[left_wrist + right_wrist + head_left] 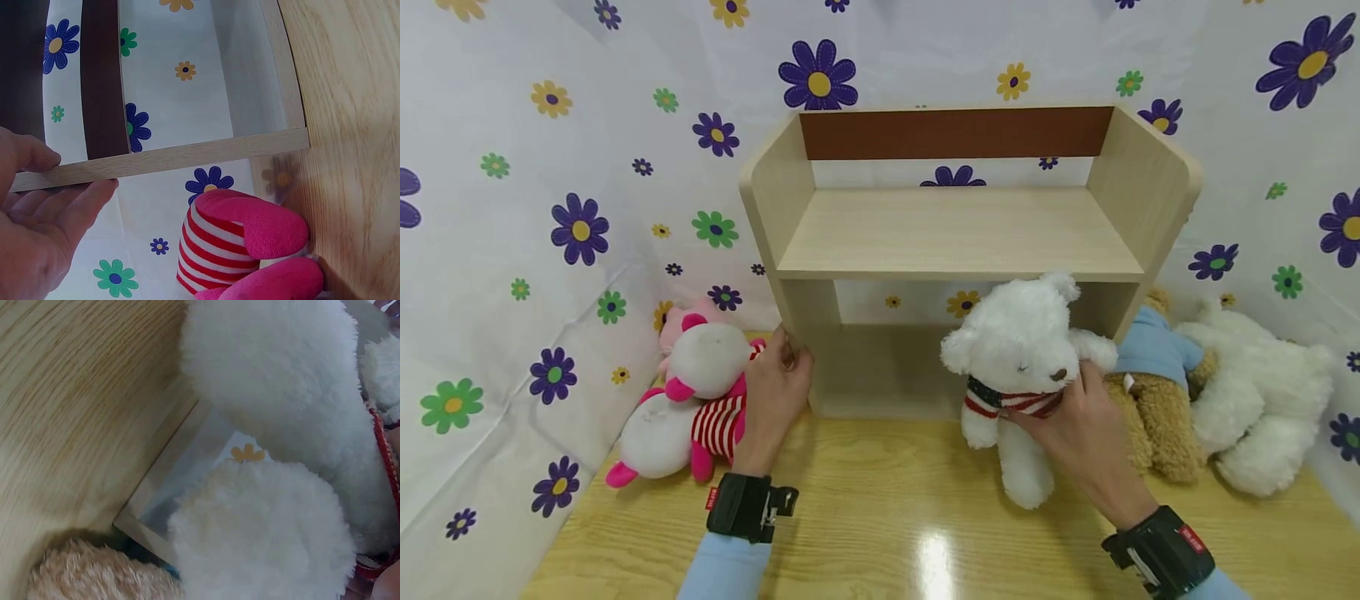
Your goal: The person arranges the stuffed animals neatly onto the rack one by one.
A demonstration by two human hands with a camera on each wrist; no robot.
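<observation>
A white teddy bear [1018,333] with a striped scarf hangs in front of the lower shelf opening, its head near the middle board. My right hand [1086,433] grips it around the scarf and body. In the right wrist view the bear's white fur [269,369] fills much of the frame. My left hand [773,396] pinches the left side panel of the wooden shelf [958,233]. The left wrist view shows the thumb on one face of the panel edge [206,153] and the fingers of the left hand [37,231] on the other.
Pink-and-white plush toys [707,350] in red stripes lie left of the shelf. To its right sit a brown bear [1161,408] in a blue shirt and another white plush [1255,400]. Flowered cloth [625,150] stands behind the wooden table [865,508].
</observation>
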